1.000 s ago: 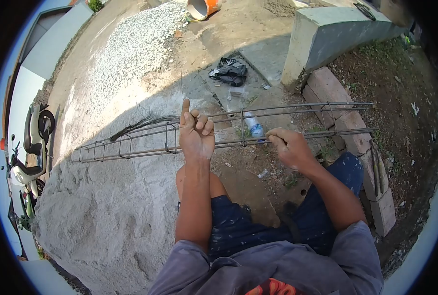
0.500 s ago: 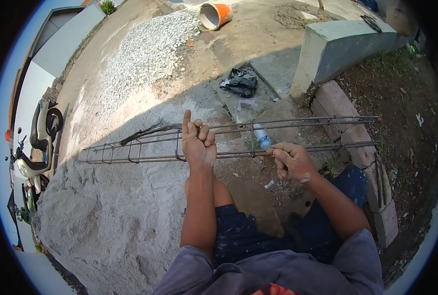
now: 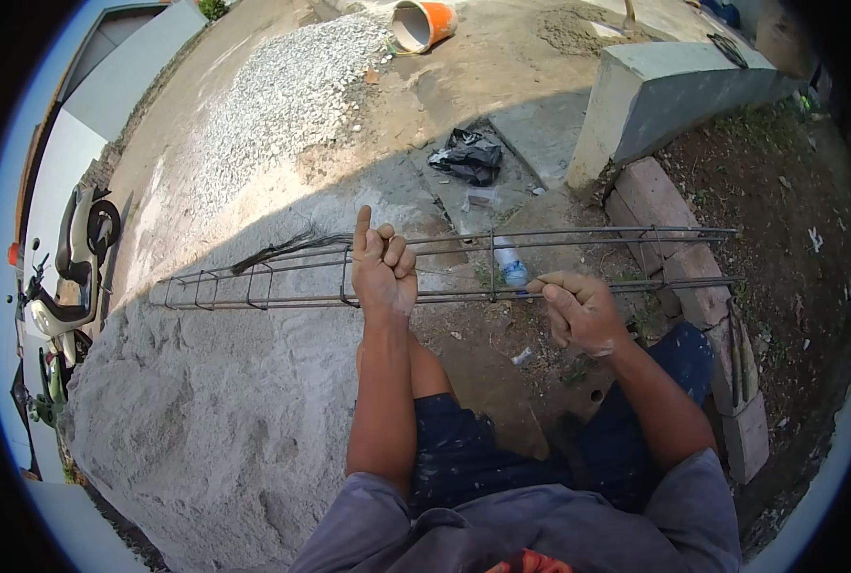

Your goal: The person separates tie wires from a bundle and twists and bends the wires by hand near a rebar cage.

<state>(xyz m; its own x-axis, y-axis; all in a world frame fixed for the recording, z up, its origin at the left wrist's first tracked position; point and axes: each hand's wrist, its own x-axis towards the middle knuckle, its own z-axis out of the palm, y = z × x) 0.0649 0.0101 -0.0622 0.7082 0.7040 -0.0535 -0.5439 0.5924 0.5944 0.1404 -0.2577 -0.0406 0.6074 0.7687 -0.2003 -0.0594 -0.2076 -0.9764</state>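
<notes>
A long cage of steel bars with square stirrups [image 3: 578,239] lies across the view. My left hand [image 3: 384,272] is over its middle, index finger pointing up, thumb and other fingers curled around what looks like a thin wire. A faint line runs rightward from it. Near the lower bars, my right hand [image 3: 583,310] pinches with thumb and index finger; what they hold is too small to make out. Dark loose tie wires [image 3: 287,250] lie on the cage left of my left hand. Beside my right hand, a plastic bottle [image 3: 510,263] shows behind the bars.
Grey sand [image 3: 206,411] is heaped at lower left, with white gravel [image 3: 292,95] beyond. An orange bucket [image 3: 435,26] lies on its side near a black plastic bag [image 3: 468,158]. Concrete blocks [image 3: 698,277] and a low wall [image 3: 655,86] stand right; scooters [image 3: 77,258] are far left.
The view has shifted, so the surroundings appear farther right and lower than a second ago. My right hand has moved slightly right and down, still pinching. My left hand keeps its pose.
</notes>
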